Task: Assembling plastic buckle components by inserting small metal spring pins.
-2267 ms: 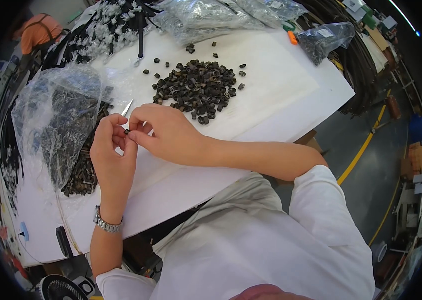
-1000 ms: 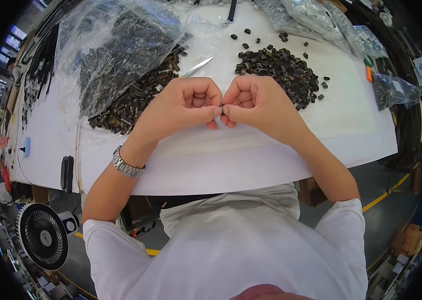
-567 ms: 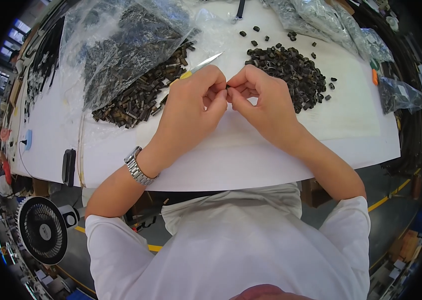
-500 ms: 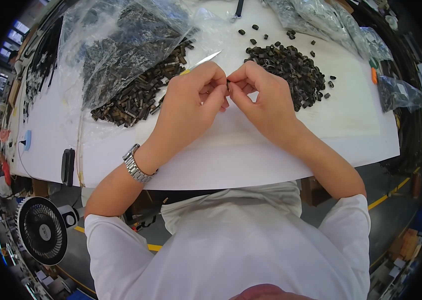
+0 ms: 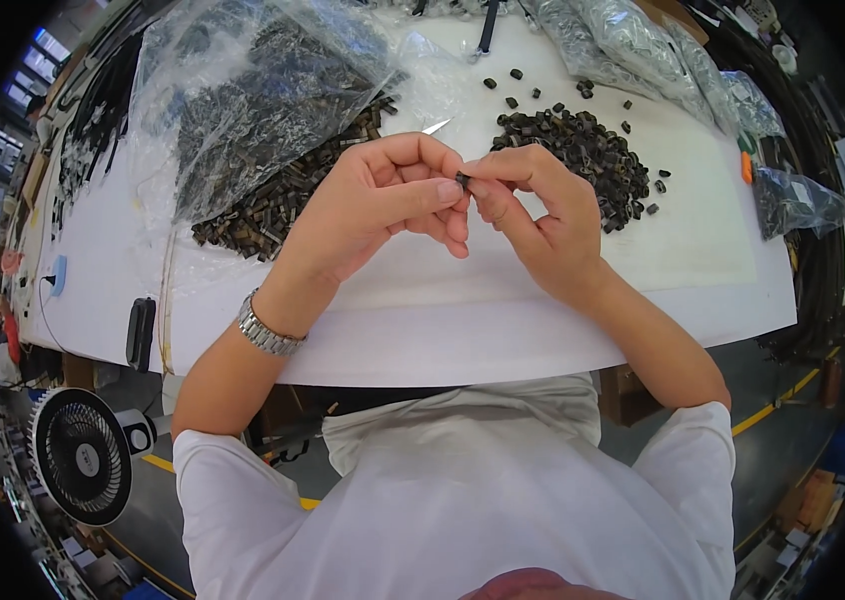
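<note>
Between my fingertips is a small dark piece (image 5: pixel 463 180), short and black, like the loose pieces on the table. My right hand (image 5: pixel 543 215) pinches it between thumb and forefinger. On its other side, the thumb and forefinger of my left hand (image 5: pixel 373 205) close on it too, while the other fingers curl loosely below. Beyond my right hand lies a heap of small black ring-like pieces (image 5: pixel 583 150). Left of my left hand, a heap of dark short tube-like pieces (image 5: pixel 243 232) spills from under a clear plastic bag (image 5: pixel 273 100). A pointed metal blade (image 5: pixel 437 127) lies behind my left hand, mostly hidden.
Several loose black pieces dot the white table (image 5: pixel 543 335) behind the right heap. More clear bags (image 5: pixel 633 45) lie at the far right. At left are a black oblong object (image 5: pixel 141 333) and dark strips (image 5: pixel 93 130). A fan (image 5: pixel 83 457) stands below the table edge.
My left hand has turned so its thumb and palm side show more, and its lower fingers have loosened. The dark piece shows more clearly between my fingertips. The view has shifted slightly.
</note>
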`<state>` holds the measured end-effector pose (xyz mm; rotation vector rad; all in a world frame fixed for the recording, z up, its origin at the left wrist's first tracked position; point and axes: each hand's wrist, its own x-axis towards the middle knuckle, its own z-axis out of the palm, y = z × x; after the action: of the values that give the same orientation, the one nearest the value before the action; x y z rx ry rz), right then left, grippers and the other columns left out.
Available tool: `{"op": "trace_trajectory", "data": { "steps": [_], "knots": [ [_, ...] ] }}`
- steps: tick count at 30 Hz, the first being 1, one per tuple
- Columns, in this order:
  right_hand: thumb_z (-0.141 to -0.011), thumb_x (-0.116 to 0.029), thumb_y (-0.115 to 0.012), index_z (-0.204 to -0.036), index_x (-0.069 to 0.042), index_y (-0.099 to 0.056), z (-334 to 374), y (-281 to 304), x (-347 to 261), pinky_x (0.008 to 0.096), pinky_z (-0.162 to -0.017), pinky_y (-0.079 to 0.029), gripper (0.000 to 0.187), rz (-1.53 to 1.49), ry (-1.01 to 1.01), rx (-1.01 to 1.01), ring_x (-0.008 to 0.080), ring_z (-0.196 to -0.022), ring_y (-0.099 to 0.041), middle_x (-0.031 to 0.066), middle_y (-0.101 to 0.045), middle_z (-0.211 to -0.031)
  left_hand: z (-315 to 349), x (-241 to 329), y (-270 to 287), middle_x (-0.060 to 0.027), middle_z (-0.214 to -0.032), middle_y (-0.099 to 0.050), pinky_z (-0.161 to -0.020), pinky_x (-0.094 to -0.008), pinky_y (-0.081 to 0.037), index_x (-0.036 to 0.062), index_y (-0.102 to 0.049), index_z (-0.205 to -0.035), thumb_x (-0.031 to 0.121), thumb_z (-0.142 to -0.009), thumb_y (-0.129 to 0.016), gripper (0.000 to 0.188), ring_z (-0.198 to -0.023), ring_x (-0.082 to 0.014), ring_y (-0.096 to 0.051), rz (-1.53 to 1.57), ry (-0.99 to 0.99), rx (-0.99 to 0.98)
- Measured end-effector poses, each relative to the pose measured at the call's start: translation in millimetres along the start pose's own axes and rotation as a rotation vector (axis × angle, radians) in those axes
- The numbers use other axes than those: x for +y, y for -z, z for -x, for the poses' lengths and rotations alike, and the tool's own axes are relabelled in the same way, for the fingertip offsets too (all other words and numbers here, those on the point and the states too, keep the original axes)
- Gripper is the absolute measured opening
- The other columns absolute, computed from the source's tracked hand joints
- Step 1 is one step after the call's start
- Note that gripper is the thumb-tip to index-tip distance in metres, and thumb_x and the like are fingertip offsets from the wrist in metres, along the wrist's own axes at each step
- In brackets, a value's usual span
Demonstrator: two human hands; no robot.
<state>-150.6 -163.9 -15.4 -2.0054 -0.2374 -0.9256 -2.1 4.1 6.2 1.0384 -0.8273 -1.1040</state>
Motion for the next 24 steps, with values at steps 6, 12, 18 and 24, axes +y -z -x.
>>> {"op": "trace_trajectory", "data": {
  "steps": [6,12,18,24],
  "knots": [
    [-0.096,0.001,-0.070,-0.114,0.000,-0.074,-1.9,-4.7,-3.8,0.0286,-0.072,-0.059,0.018,-0.152,-0.286,-0.021,0.0152,-0.078,-0.073,0.0100,-0.077,-0.096,3.5,4.3,-13.7,-0.0110,-0.091,-0.075,-0.073,-0.0316,-0.064,-0.0048,-0.066,-0.110,0.005,-0.098,-0.070,0.015,-0.078,-0.0164,-0.076,-0.340,-0.074,0.227],
    [-0.096,-0.006,-0.072,-0.112,0.002,-0.074,-6.1,-10.1,-13.7,0.0294,-0.078,-0.062,0.017,-0.056,-0.330,0.002,0.0192,-0.084,-0.079,0.0136,-0.080,-0.093,5.7,-3.3,-27.3,-0.0085,-0.089,-0.075,-0.072,-0.0272,-0.063,-0.0053,-0.068,-0.102,-0.004,-0.093,-0.069,0.009,-0.080,-0.0125,-0.076,-0.873,-0.343,0.431],
    [-0.096,-0.006,-0.071,-0.106,0.005,-0.075,-6.5,-11.4,-9.7,0.0291,-0.079,-0.062,0.015,-0.036,-0.336,-0.022,0.0187,-0.085,-0.079,0.0147,-0.080,-0.092,3.3,-13.7,-24.8,-0.0097,-0.083,-0.073,-0.067,-0.0297,-0.059,-0.0010,-0.069,-0.094,-0.001,-0.088,-0.073,0.007,-0.072,-0.0167,-0.074,-1.109,-0.526,0.447],
    [-0.094,-0.007,-0.072,-0.105,0.007,-0.075,-11.8,-7.1,-5.0,0.0289,-0.079,-0.062,0.018,-0.223,-0.530,-0.078,0.0142,-0.084,-0.077,0.0131,-0.079,-0.091,4.3,-17.5,-25.4,-0.0109,-0.088,-0.073,-0.068,-0.0318,-0.059,0.0016,-0.069,-0.102,-0.002,-0.089,-0.072,0.014,-0.074,-0.0197,-0.074,-1.178,-0.523,0.467]
  ]
}}
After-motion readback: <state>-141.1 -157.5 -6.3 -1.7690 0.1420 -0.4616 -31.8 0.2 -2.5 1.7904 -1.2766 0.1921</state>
